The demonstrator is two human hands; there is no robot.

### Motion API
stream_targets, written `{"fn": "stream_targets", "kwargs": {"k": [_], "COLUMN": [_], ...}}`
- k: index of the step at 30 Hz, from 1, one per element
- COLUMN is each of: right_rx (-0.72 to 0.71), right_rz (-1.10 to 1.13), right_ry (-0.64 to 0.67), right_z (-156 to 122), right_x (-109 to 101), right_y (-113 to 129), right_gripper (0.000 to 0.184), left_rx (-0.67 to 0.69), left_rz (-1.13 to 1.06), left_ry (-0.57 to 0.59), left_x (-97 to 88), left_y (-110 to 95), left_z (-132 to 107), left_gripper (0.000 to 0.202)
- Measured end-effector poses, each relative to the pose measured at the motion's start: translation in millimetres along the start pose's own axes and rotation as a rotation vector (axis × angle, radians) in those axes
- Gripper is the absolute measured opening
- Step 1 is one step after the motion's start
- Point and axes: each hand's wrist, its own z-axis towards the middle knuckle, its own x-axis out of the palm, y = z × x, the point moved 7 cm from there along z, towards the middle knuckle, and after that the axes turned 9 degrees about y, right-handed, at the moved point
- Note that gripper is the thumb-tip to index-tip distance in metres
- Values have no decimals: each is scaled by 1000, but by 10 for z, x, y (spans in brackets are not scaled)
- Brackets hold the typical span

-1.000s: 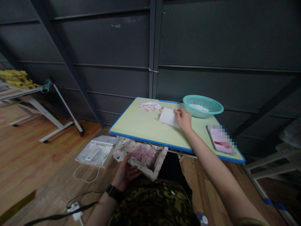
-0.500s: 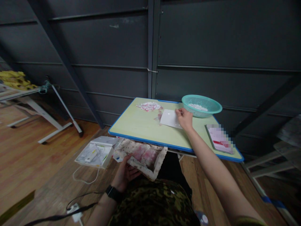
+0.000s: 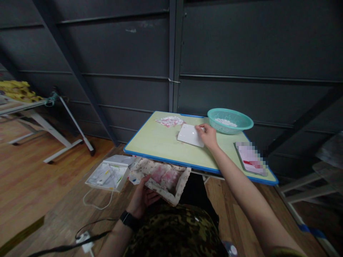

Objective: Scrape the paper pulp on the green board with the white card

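Observation:
My right hand (image 3: 208, 136) pinches the right edge of a white card (image 3: 188, 135), which is tilted low over the yellow-green tabletop (image 3: 152, 139) with its lower edge close to the surface. Behind the card lies a heap of small white and pink flakes (image 3: 169, 121). My left hand (image 3: 144, 195) grips the near left side of an open, spotted soft-sided tray (image 3: 183, 182). That tray is held just below the table's front edge, with pink residue showing inside it; the fingers are partly hidden beneath.
A turquoise plastic basket (image 3: 243, 124) with white bits inside stands at the back right. Near the right edge lies a phone (image 3: 250, 159). On the floor at left are an open white box (image 3: 107, 175), cables and a power strip (image 3: 85, 241). A dark panelled wall (image 3: 128, 53) rises behind.
My right hand has moved the card a little left and toward me, across the pinkish smear. My left hand and the tray have stayed in place.

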Motion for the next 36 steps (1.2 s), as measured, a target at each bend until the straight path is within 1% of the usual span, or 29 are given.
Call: {"fn": "stream_targets", "kwargs": {"k": [3,4,6,8,10,15,17,19,21,23,26,29,30,32,34,36], "right_rx": [77,98,124,125,105,-5,-4,23,29,6,-23,8,27,54,56,46], "right_rz": [-93,-135,-200,-227,-208,-37,1,-1,-7,10,85,188,213,227,192,143], "right_ry": [-142,-168,-177,-149,-118,-34,-52,-96,-102,-48,79,163,162,118,59,45], "right_z": [5,5,7,5,-6,-28,-29,-31,-34,-39,-61,-69,-63,-44,-28,-27], "right_x": [-191,-240,-284,-259,-193,-8,-11,-46,-48,13,172,286,289,241,167,139], "right_y": [-75,-94,-115,-111,-87,5,2,-20,-19,14,82,94,79,37,3,-6], "right_gripper": [39,38,34,31,31,34,36,39,39,38,36,36,37,38,37,34], "left_rx": [0,-2,-1,6,12,-3,-6,-6,-3,-2,-6,-22,-25,-22,-11,-12], "left_rz": [-9,-13,-15,-16,-15,-9,-9,-9,-9,-8,-8,-6,-8,-13,-16,-10], "left_ry": [4,4,5,3,-2,-11,-11,-8,-10,-10,-2,1,0,-5,-10,-14], "left_x": [-23,-28,-32,-26,-14,12,12,12,12,18,31,35,35,33,34,39], "left_y": [15,18,17,6,-7,-12,-10,-9,-9,-9,-5,3,4,-2,-11,-14], "left_z": [30,38,43,35,17,-9,-9,-9,-15,-22,-26,-20,-19,-22,-33,-48], "left_gripper": [21,21,22,21,21,23,22,22,22,23,23,24,24,24,23,24]}}
